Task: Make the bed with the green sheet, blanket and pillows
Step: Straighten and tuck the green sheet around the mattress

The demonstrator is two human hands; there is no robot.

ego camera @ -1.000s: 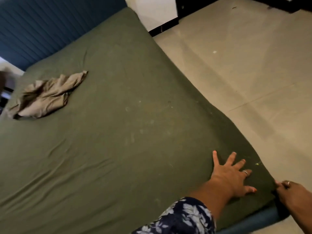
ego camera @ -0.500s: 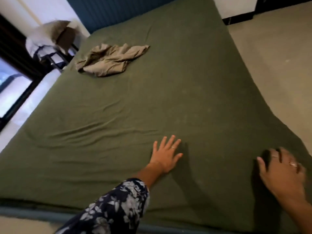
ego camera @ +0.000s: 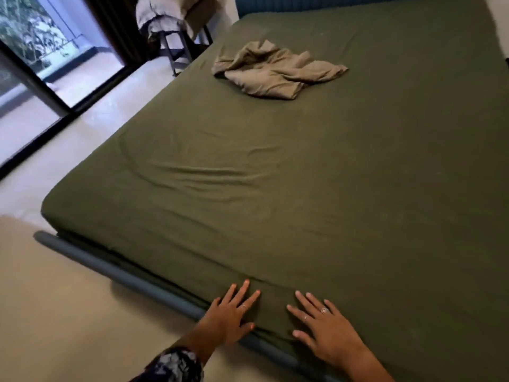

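- Across the mattress, the green sheet (ego camera: 316, 188) lies fitted, creased toward the near left; we judge we are smoothing it.
- Our left hand (ego camera: 231, 315) and right hand (ego camera: 327, 332) rest flat at the foot edge, fingers spread, gripping nothing.
- Next: sweep those creases outward.
- Half a second ago our hands sat farther apart.
- A crumpled beige cloth (ego camera: 275, 71) lies near the headboard.

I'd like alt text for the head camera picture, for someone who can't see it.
Two bare hands, the left hand and the right hand, press flat with spread fingers on the near edge of a green sheet covering a bed. A crumpled beige cloth lies near the far end, toward the blue headboard.
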